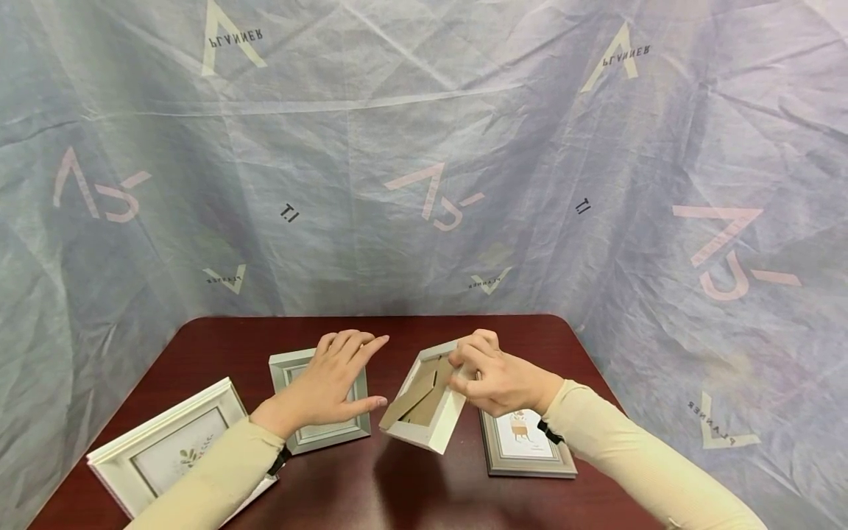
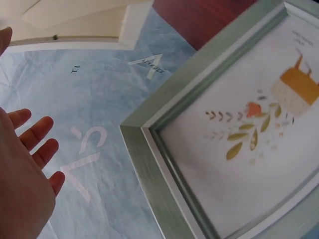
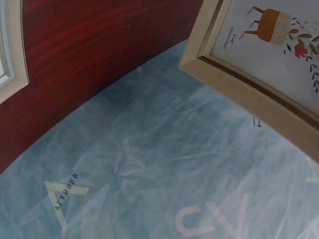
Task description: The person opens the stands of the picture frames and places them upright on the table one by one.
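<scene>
Holding up a white picture frame [image 1: 429, 421] in the right hand [image 1: 500, 377], with fingers bent round one edge. Nothing in the left hand [image 1: 324, 386], with fingers loose and spread, near a green frame [image 1: 327, 434]. Likely at the step of lifting and handling, with the brown stand [image 1: 414, 391] partly out. Calls for a tight right grip and care not to bump the tan frame [image 1: 526, 443] near the right hand
</scene>
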A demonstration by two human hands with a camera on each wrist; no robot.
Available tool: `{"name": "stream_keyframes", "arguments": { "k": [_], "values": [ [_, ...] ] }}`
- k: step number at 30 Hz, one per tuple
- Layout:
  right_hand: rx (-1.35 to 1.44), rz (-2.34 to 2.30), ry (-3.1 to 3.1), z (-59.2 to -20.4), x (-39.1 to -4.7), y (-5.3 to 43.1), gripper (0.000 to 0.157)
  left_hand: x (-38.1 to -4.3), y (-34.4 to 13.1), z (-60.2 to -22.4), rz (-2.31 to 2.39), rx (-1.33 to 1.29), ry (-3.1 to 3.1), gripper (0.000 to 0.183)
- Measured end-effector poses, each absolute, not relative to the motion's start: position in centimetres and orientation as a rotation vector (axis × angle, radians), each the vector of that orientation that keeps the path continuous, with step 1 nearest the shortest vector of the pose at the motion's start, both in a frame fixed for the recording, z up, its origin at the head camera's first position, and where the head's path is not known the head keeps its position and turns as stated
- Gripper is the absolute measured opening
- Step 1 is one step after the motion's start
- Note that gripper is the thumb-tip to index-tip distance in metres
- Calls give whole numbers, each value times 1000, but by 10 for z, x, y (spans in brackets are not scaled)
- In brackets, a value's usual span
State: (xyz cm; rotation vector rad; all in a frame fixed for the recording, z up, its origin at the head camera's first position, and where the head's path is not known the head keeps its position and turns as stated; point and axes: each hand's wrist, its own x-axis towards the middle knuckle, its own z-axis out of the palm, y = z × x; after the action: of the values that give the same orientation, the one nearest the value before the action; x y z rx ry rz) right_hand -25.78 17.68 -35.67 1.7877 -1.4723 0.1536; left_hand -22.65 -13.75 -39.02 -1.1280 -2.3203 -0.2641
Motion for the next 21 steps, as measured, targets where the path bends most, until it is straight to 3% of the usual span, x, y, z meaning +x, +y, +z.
{"name": "stream_keyframes", "arguments": {
  "k": [21],
  "values": [
    [1734,67,-1343,-355,-256,176,16,-244,-133,-393,-173,-1224,-2280,79]
  ]
}}
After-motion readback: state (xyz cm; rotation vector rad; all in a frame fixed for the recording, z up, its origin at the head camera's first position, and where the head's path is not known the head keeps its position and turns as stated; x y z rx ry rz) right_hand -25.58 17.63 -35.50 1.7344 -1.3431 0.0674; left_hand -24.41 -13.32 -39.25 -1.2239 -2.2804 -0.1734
